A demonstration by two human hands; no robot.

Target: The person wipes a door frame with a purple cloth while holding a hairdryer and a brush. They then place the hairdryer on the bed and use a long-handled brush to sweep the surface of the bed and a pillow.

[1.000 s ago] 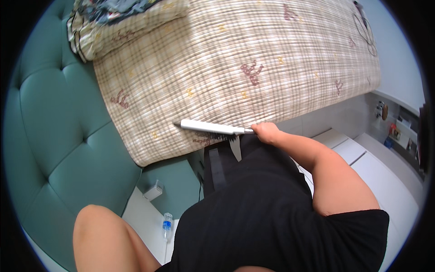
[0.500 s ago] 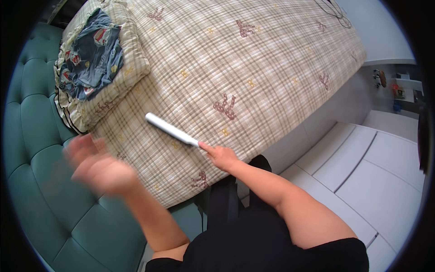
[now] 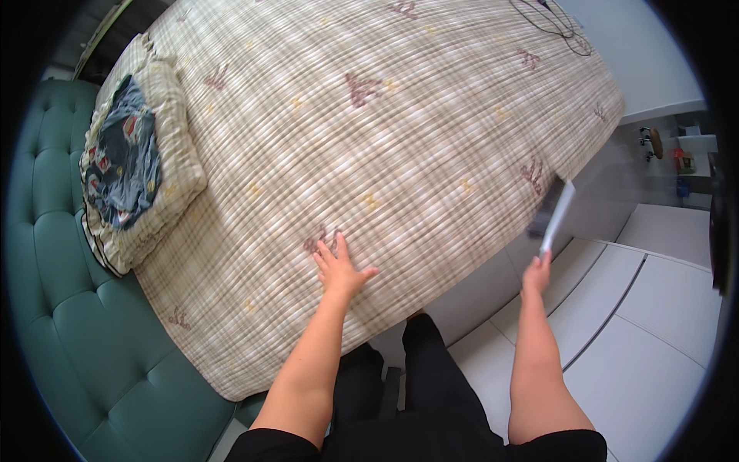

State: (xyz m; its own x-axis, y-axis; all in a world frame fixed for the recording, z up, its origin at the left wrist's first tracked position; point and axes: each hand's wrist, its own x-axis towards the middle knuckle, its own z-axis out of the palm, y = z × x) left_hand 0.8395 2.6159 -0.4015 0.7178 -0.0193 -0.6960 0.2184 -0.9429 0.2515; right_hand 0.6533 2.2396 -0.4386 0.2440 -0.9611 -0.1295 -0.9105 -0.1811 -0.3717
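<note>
Along the near side of the bed: a white-backed brush (image 3: 560, 212) with dark bristles, blurred, held by its handle in the right hand (image 3: 536, 276).

Changed within the last half second: the brush, formerly above the cover near the pillow end, now lies far to the right, at the cover's outer edge; bristles turned toward the bed, contact impossible to tell. The left hand, previously a blur raised over the headboard (image 3: 69, 308), is now down on the plaid cover (image 3: 431, 146). In effect, by judgement, the brushing is now at the border, with the left hand as a prop.

Left hand (image 3: 339, 271): palm down, fingers spread, thumb out to the right, holding nothing; forearm angled up from the lower edge.

Right hand: closed round the handle, arm extended nearly straight, wide of the body.

Also present: one plaid pillow (image 3: 183, 158), a blue printed cloth (image 3: 142, 173) upon it; one dark cable (image 3: 568, 32), far corner.
</note>
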